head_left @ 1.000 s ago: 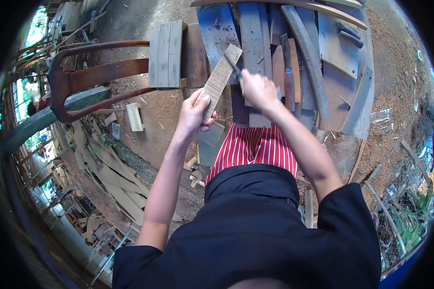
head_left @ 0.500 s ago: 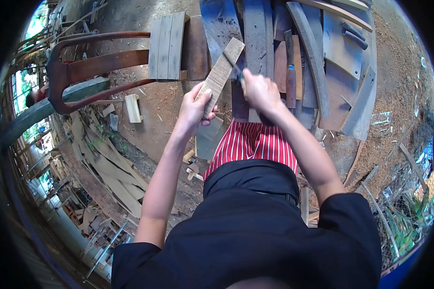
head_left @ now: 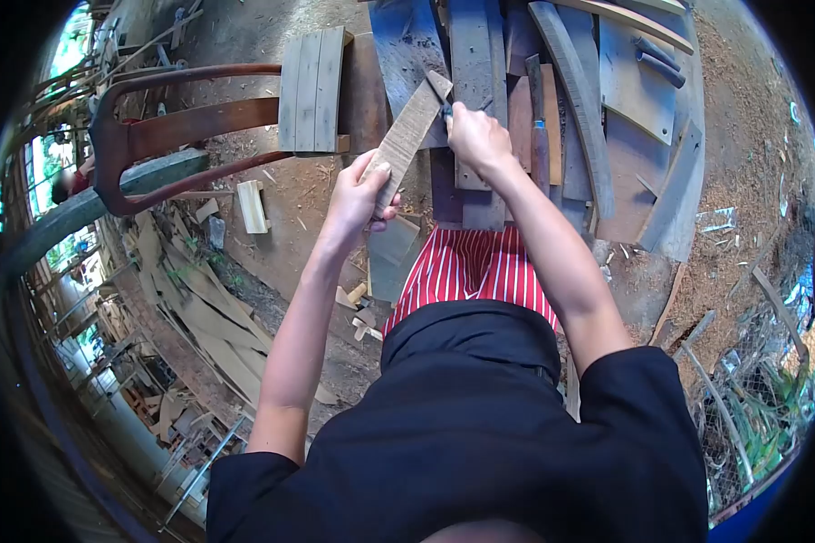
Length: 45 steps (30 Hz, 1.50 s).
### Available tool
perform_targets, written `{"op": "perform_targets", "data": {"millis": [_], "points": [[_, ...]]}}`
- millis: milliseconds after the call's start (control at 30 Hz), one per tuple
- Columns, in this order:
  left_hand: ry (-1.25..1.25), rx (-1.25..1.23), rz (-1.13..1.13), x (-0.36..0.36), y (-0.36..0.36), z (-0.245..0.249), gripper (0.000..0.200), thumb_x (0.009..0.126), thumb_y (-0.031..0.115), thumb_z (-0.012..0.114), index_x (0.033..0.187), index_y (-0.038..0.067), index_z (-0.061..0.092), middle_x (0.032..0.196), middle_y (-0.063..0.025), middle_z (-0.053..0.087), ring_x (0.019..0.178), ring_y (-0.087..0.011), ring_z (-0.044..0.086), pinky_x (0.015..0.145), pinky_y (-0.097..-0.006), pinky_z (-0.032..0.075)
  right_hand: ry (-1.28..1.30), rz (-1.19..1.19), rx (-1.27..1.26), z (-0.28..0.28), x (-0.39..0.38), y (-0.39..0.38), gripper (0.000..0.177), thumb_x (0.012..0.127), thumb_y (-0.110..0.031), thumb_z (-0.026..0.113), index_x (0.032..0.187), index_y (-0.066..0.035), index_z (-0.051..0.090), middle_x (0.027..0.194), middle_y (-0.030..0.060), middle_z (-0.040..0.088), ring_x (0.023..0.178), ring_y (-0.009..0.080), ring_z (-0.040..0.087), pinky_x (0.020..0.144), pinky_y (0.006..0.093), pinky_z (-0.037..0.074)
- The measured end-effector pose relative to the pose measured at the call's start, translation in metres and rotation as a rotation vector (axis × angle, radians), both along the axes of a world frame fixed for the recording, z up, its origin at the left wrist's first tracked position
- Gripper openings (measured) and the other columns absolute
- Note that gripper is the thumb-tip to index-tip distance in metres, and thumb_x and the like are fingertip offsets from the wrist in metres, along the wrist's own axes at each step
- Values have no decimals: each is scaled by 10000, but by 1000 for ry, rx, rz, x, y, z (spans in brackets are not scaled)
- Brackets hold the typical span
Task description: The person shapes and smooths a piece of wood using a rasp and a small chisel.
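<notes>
A flat, pale strip of wood (head_left: 409,127) slants up and away from my left hand (head_left: 360,192), which is closed around its near end with the thumb on top. My right hand (head_left: 478,136) is closed on a knife (head_left: 440,88). The knife's narrow dark blade lies across the far end of the strip; its handle is mostly hidden by my fingers. Below both hands are dark boards (head_left: 473,72) and my red-and-white striped clothing (head_left: 480,262).
A curved, dark wooden frame (head_left: 109,136) and a slatted wooden piece (head_left: 312,90) stand at the left. Several boards and a curved wooden piece (head_left: 575,109) lie at the right, near a chisel-like tool (head_left: 541,149). Wood scraps (head_left: 217,312) and shavings cover the ground.
My right hand with the knife has moved up and slightly left, taking the blade closer to the strip's far tip. My left hand and the strip have shifted slightly left.
</notes>
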<state>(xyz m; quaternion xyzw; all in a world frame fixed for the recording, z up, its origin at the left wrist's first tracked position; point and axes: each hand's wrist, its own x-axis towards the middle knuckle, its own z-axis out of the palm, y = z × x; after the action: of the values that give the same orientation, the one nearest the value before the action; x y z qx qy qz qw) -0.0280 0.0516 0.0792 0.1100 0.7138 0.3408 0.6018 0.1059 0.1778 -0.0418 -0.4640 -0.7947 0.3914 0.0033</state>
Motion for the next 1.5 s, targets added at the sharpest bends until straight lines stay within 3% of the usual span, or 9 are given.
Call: {"op": "perform_targets", "data": {"millis": [233, 400, 567, 767, 933, 1100, 1167, 1300, 1500], "points": [[43, -36, 23, 8, -4, -3, 334, 991, 210, 460, 1311, 114, 464, 709, -43, 578, 470, -75, 513, 349, -191, 332, 48, 109, -63, 53, 22, -51, 219, 923, -225, 462, 951, -19, 529, 794, 264, 667, 767, 433, 675, 703, 547, 535], [0, -23, 35, 4, -5, -4, 327, 989, 195, 456, 1305, 114, 469, 718, -56, 583, 473, -79, 517, 350, -193, 340, 31, 22, 63, -2, -5, -8, 231, 910, -200, 433, 949, -10, 559, 822, 241, 678, 784, 424, 677, 706, 525, 542], [53, 13, -30, -8, -1, -11, 329, 982, 179, 450, 1299, 95, 469, 704, -58, 577, 460, -84, 509, 346, -202, 335, 35, 184, -53, 65, 29, -61, 176, 894, -164, 449, 941, -8, 515, 773, 272, 662, 745, 427, 676, 690, 533, 532], [37, -10, -15, -6, 5, 1, 307, 980, 202, 464, 1258, 83, 511, 666, -29, 571, 455, -69, 515, 349, -216, 358, 7, 60, 52, -1, -3, -11, 239, 949, -251, 469, 1001, -19, 492, 802, 246, 664, 777, 440, 658, 674, 528, 533], [113, -15, -72, -8, 10, 0, 313, 985, 198, 463, 1275, 87, 496, 666, -34, 573, 441, -73, 504, 330, -201, 318, 73, 178, -44, 70, 23, -59, 228, 946, -242, 484, 1009, -23, 484, 747, 260, 651, 747, 452, 654, 656, 540, 530], [26, -15, -37, -15, 10, 1, 279, 985, 199, 451, 1231, 77, 500, 685, -37, 575, 445, -66, 500, 327, -193, 313, 35, 78, 21, 33, 1, -20, 229, 934, -199, 407, 960, -7, 529, 840, 261, 668, 815, 417, 673, 716, 511, 539], [68, -21, -66, -9, 13, 3, 284, 986, 201, 445, 1237, 80, 495, 689, -37, 571, 448, -68, 503, 325, -194, 308, 72, 27, 65, 13, -7, -15, 218, 924, -180, 398, 928, -8, 532, 796, 251, 668, 764, 419, 675, 684, 518, 539], [52, -15, -66, -14, 14, 4, 266, 988, 205, 441, 1220, 86, 499, 685, -43, 567, 453, -66, 507, 319, -196, 304, 77, 190, -52, 74, 22, -60, 203, 935, -227, 486, 996, -34, 480, 767, 280, 651, 743, 441, 663, 668, 553, 523], [28, 4, -50, -12, 13, 3, 270, 986, 193, 440, 1224, 74, 488, 688, -44, 566, 454, -66, 501, 317, -191, 294, 70, 74, 20, 29, -2, -8, 254, 964, -275, 449, 1010, -30, 502, 835, 257, 662, 813, 439, 656, 712, 534, 524]]}}
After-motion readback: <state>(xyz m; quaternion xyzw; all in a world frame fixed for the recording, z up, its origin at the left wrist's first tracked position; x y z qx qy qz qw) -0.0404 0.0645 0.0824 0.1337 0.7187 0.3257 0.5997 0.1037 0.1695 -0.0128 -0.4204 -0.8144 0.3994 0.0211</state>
